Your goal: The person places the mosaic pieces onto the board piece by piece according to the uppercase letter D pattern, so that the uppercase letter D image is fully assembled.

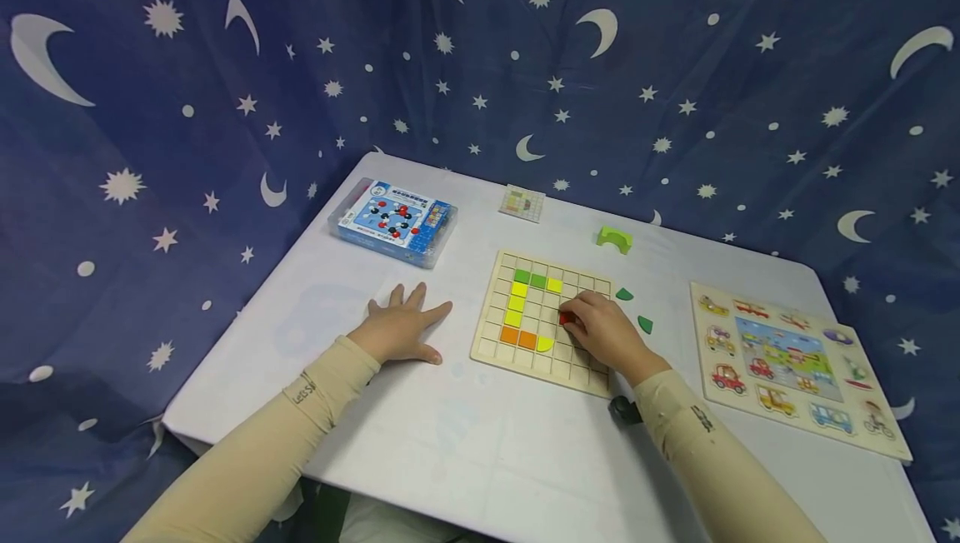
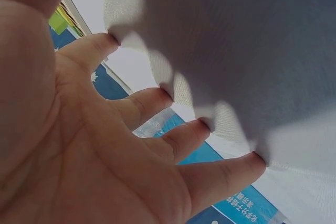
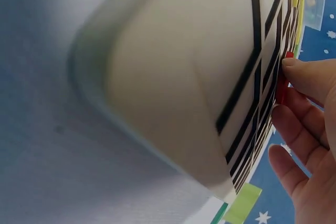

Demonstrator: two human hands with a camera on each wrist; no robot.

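Observation:
My right hand [image 1: 606,333] pinches a small red piece [image 3: 284,80] between thumb and fingers, right at the surface of a wooden grid board [image 1: 491,322]. On the board lie green squares [image 1: 522,276], yellow squares [image 1: 516,303], orange squares [image 1: 510,335] and a rounded yellow piece [image 1: 545,344], laid out roughly in a C. The fingers hide part of the red piece in the head view. To the left of the board, my left hand [image 1: 401,332] rests with spread fingers, its fingertips [image 2: 207,124] touching the white tablecloth, and holds nothing.
Two dark green pieces [image 1: 624,294] lie right of the board. Behind it are a light green arch block [image 1: 615,238] and a pattern card [image 1: 522,202]. A boxed molecule set [image 1: 393,221] sits back left; a vehicle puzzle board [image 1: 795,364] lies at the right.

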